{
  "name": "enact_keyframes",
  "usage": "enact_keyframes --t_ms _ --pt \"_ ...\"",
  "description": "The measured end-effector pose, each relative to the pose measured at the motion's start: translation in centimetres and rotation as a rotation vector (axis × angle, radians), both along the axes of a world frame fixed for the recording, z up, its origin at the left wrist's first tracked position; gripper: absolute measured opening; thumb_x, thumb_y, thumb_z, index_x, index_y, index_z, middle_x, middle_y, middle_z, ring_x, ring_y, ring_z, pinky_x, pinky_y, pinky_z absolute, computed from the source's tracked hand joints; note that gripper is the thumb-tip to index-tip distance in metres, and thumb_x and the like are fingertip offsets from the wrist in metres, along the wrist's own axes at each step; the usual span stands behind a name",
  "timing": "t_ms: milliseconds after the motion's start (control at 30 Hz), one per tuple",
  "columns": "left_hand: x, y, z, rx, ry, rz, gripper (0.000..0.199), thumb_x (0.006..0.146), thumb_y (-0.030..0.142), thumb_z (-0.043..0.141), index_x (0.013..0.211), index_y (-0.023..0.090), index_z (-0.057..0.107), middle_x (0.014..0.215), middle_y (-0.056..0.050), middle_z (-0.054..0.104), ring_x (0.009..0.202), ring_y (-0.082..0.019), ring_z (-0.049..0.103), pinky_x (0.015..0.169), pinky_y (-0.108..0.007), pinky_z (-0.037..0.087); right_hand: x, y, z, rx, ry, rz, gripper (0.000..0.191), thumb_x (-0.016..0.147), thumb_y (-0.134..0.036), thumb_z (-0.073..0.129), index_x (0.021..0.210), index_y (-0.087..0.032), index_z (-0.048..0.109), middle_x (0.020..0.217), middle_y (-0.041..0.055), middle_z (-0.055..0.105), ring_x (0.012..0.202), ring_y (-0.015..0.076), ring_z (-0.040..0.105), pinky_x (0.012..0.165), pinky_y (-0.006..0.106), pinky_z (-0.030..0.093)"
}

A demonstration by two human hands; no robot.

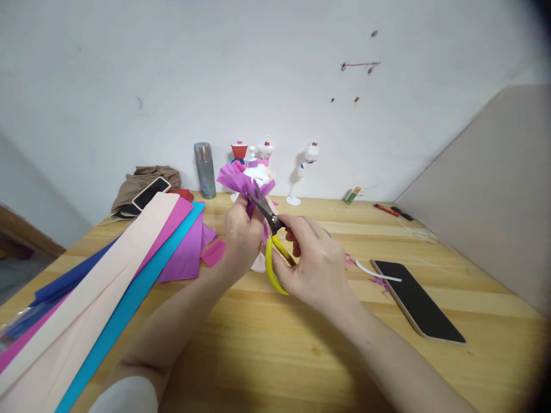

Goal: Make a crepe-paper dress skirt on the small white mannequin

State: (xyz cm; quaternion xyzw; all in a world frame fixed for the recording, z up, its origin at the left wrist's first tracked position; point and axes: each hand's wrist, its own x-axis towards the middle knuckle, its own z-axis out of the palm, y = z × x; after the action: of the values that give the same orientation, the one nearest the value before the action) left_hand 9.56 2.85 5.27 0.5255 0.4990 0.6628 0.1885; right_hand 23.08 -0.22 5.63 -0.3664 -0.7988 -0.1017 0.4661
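My left hand [243, 238] is closed around gathered purple crepe paper [233, 176] at a small white dress form [257, 174]. The form stands upright on a round white base [259, 264], partly hidden by my hands. In my right hand [321, 261] are scissors with yellow handles [270, 267], my fingers through the loops. Their dark blades are slightly parted and point up and left against the purple paper; whether they bite into it I cannot tell. A flat purple paper piece [183, 252] and a pink scrap [214, 253] lie left of my left wrist.
Long paper strips [129, 252] cover the left side. Behind stand a thermos [205, 172] and small dressed forms [239, 151] [311, 153]. A phone [419, 301] with a white strip [372, 273] lies right; another phone [151, 193] rests against brown cloth [138, 182].
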Motion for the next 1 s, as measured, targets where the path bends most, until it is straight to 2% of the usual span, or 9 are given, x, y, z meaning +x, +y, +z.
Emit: enact_keyframes --t_ms 133,300,467,667,767,1000 --pt "-0.04 -0.08 0.15 -0.008 0.076 0.066 0.009 0.088 0.028 0.058 0.083 0.021 0.060 0.070 -0.001 0.065 0.065 -0.017 0.058 0.061 -0.030 0.040 -0.06 0.14 -0.09 0.001 0.007 -0.007 0.030 0.083 -0.029 0.053 0.108 -0.015 0.064 0.076 0.0042 0.063 0.054 0.0141 0.055 0.052 0.028 0.045" --pt "0.03 -0.12 0.12 -0.018 0.062 0.049 0.008 0.088 0.028 0.058 0.084 0.021 0.059 0.071 0.000 0.063 0.066 -0.017 0.057 0.063 -0.030 0.041 -0.27 0.22 -0.02 -0.007 0.013 -0.016 0.030 0.082 -0.029 0.054 0.107 -0.015 0.065 0.076 0.0042 0.063 0.053 0.0141 0.054 0.053 0.029 0.045" --pt "0.10 -0.07 0.13 -0.034 0.100 0.102 0.005 0.087 0.023 0.058 0.082 0.023 0.059 0.071 0.000 0.063 0.066 -0.018 0.059 0.062 -0.030 0.042 -0.43 0.22 0.07 -0.005 0.031 -0.009 0.030 0.083 -0.029 0.054 0.106 -0.014 0.065 0.074 0.0041 0.062 0.053 0.0144 0.054 0.052 0.029 0.045" --pt "0.10 -0.04 0.28 -0.062 0.176 0.172 0.009 0.087 0.026 0.058 0.080 0.022 0.058 0.069 -0.001 0.063 0.070 -0.021 0.061 0.063 -0.032 0.043 -0.43 0.27 -0.01 -0.009 0.052 0.001 0.030 0.081 -0.027 0.054 0.105 -0.014 0.066 0.071 0.0033 0.062 0.052 0.0144 0.053 0.052 0.029 0.045" --pt "0.12 -0.07 0.22 -0.052 0.184 0.155 0.009 0.089 0.027 0.056 0.081 0.023 0.057 0.069 -0.001 0.063 0.073 -0.022 0.063 0.066 -0.033 0.044 -0.34 0.35 -0.11 -0.023 0.058 0.007 0.029 0.081 -0.026 0.055 0.105 -0.014 0.065 0.072 0.0031 0.062 0.052 0.0139 0.052 0.052 0.029 0.045" --pt "0.17 0.02 -0.02 -0.015 0.215 0.165 0.010 0.088 0.026 0.055 0.078 0.024 0.055 0.070 -0.001 0.063 0.069 -0.020 0.059 0.064 -0.033 0.041 -0.20 0.54 -0.38 -0.021 0.067 0.013 0.027 0.083 -0.027 0.056 0.106 -0.016 0.064 0.072 0.0020 0.062 0.052 0.0125 0.050 0.053 0.027 0.044"
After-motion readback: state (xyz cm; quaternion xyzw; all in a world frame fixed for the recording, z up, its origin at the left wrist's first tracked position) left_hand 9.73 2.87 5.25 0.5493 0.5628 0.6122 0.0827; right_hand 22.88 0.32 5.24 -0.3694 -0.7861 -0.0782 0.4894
